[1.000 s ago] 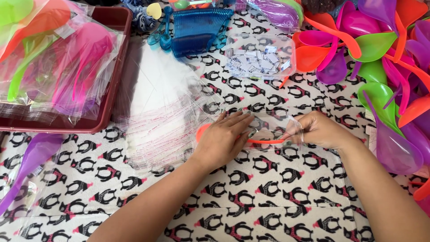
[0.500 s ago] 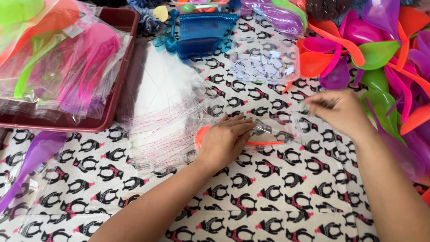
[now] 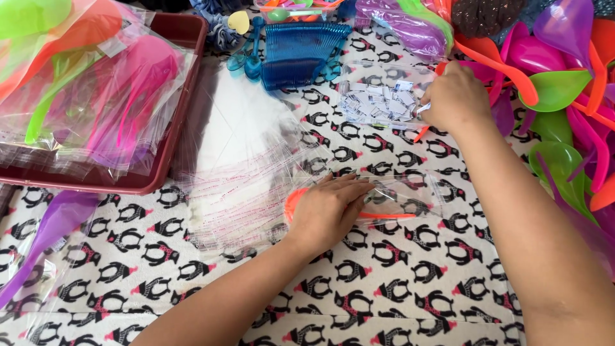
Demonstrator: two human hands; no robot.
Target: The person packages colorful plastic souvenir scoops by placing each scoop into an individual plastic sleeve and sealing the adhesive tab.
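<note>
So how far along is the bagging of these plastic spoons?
Done: bagged spoons fill the red tray. In hand: the left hand presses an orange spoon in a clear bag flat on the penguin cloth, while the right hand reaches the small labels. Left: a pile of loose spoons and a stack of empty bags.
</note>
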